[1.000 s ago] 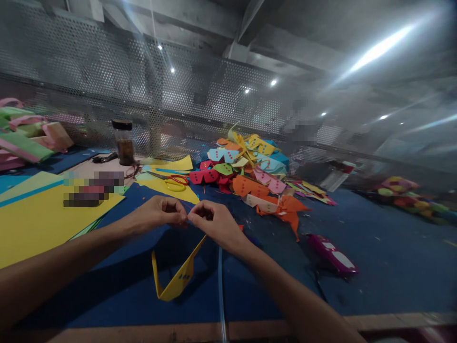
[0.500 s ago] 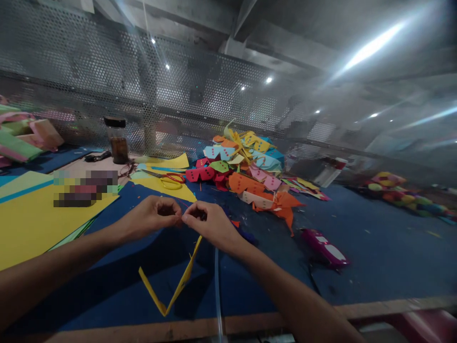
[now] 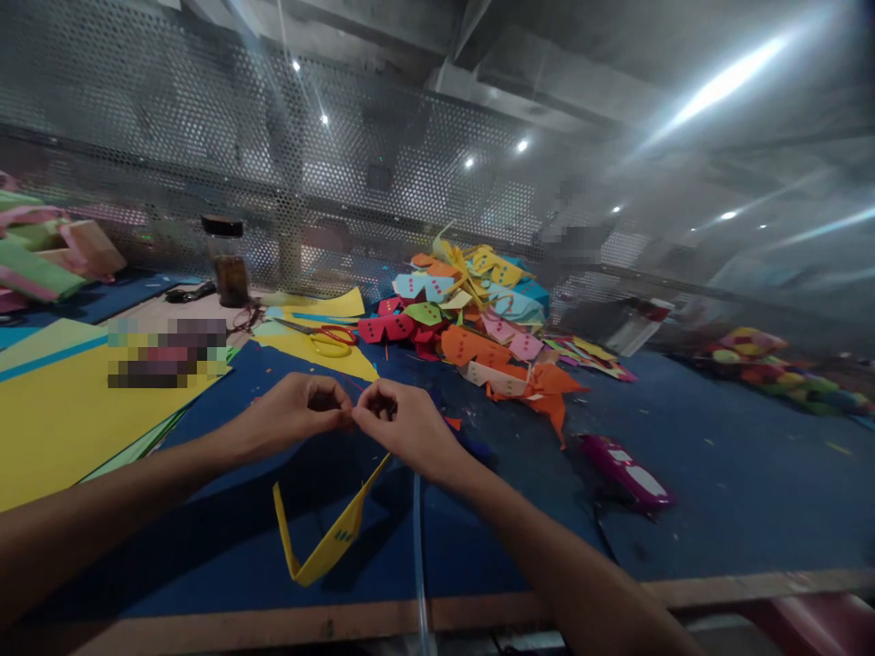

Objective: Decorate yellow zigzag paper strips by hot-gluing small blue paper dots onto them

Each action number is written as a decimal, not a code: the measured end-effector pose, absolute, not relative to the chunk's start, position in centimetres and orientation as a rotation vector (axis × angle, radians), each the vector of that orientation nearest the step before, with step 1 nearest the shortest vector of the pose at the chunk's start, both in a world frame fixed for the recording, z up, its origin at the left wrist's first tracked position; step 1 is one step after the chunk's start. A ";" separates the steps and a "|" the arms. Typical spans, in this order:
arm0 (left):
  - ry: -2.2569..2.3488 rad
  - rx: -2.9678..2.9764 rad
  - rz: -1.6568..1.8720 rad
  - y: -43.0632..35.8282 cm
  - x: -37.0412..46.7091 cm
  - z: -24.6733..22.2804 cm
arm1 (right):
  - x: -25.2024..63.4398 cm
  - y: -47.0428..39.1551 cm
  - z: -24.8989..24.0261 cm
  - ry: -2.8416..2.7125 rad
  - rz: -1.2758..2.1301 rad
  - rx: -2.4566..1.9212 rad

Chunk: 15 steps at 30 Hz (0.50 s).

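My left hand (image 3: pixel 307 412) and my right hand (image 3: pixel 403 424) meet above the blue table, thumbs and fingertips pinched close together. What lies between the fingertips is too small to make out. A thin purplish line, perhaps thread, shows just behind them. From under my right hand hangs a bent yellow paper strip (image 3: pixel 334 544) with small dark marks; its upper end is hidden by that hand, whose fingers appear curled round it. Behind the hands lie scissors (image 3: pixel 328 339) with red and yellow handles on yellow paper.
A heap of coloured paper cut-outs (image 3: pixel 471 337) lies beyond my hands. On the right rests a purple device (image 3: pixel 625 474) with a cord. Yellow sheets (image 3: pixel 61 410) cover the left, below a dark-lidded jar (image 3: pixel 229 264). A clear tube (image 3: pixel 419 565) runs to the front edge.
The yellow paper strip has turned and lifted slightly, showing its broad marked face. Both hands keep nearly the same pinched pose; the whole view has shifted a little.
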<state>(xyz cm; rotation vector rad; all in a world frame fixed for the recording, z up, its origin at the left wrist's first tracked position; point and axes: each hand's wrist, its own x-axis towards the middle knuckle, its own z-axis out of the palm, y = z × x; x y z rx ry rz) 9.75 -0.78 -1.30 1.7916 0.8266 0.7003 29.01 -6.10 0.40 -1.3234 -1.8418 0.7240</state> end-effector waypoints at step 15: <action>0.830 1.840 0.723 -0.6 9.7 -0.8 | 29.5 -5.7 0.3 -1.741 0.795 -1.275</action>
